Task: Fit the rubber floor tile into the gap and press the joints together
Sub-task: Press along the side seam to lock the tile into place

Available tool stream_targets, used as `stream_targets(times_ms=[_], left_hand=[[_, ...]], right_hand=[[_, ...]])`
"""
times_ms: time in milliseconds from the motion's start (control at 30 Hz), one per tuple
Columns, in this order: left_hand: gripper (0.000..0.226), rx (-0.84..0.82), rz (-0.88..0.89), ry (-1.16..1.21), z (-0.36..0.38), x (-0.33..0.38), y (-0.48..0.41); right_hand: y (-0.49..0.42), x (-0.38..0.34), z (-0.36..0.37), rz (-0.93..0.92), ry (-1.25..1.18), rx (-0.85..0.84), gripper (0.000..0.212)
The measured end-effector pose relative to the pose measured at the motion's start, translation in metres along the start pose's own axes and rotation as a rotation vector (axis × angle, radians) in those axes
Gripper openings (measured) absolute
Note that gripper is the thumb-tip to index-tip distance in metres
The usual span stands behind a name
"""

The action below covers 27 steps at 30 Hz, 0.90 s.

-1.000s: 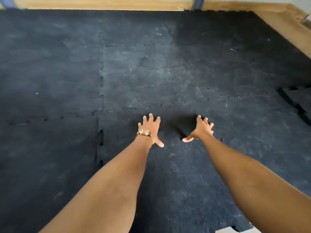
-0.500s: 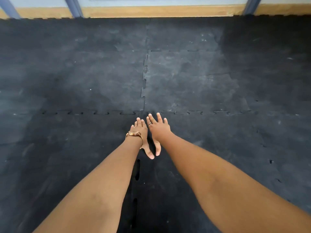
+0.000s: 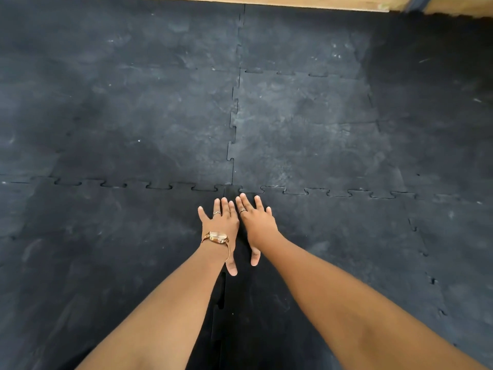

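Black rubber floor tiles with jigsaw edges cover the floor. The near right tile [image 3: 333,249] lies under my right hand [image 3: 254,225], which rests flat with fingers spread. My left hand [image 3: 221,225], wearing a gold watch and a ring, lies flat beside it on the near left tile [image 3: 120,249]. Both hands sit side by side over the seam between these two tiles, just short of the corner where the tile joints [image 3: 232,186] meet. Below the hands, the seam [image 3: 220,297] shows dark open slots. Neither hand holds anything.
A wooden skirting strip [image 3: 266,1] runs along the far edge of the mat. More interlocked tiles stretch to the left, right and far side. Small open notches [image 3: 433,281] show along the right tile's far seam.
My hands came together from apart and shifted left onto the seam between the two near tiles. The head view swung left and then dipped closer to the floor.
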<state>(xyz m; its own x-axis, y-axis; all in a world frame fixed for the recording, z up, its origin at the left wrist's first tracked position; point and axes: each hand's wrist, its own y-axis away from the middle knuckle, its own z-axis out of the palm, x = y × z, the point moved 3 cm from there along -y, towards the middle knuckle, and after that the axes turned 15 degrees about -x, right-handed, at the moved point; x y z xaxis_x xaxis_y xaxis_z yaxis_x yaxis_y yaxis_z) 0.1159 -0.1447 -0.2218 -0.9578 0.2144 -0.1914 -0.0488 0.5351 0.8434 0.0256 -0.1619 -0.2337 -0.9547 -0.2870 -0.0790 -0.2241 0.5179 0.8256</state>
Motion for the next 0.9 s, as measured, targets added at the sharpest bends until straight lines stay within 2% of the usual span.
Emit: stream_targets(times_ms=[67, 133, 200, 267, 400, 667, 900], left_hand=[[0.157, 0.015, -0.023, 0.005, 0.000, 0.006, 0.002], [0.147, 0.049, -0.049, 0.016, 0.000, 0.011, 0.003], [0.136, 0.084, -0.042, 0.027, 0.001, 0.010, 0.003], [0.129, 0.103, -0.017, 0.073, 0.007, 0.004, -0.001], [0.136, 0.111, 0.002, 0.081, 0.013, 0.011, 0.002], [0.127, 0.141, 0.103, 0.052, 0.016, 0.019, 0.002], [0.134, 0.131, 0.142, 0.060, 0.020, 0.012, 0.004]], right_hand=[[0.002, 0.003, 0.002, 0.002, -0.013, 0.020, 0.158], [0.008, 0.017, 0.009, 0.086, -0.082, 0.060, 0.161], [0.013, 0.036, 0.019, 0.212, -0.234, 0.065, 0.166], [0.017, 0.048, 0.031, 0.258, -0.366, 0.042, 0.168], [0.015, 0.050, 0.029, 0.265, -0.363, 0.024, 0.170], [0.011, 0.050, 0.028, 0.285, -0.334, 0.016, 0.173], [0.017, 0.044, 0.026, 0.299, -0.369, 0.020, 0.170]])
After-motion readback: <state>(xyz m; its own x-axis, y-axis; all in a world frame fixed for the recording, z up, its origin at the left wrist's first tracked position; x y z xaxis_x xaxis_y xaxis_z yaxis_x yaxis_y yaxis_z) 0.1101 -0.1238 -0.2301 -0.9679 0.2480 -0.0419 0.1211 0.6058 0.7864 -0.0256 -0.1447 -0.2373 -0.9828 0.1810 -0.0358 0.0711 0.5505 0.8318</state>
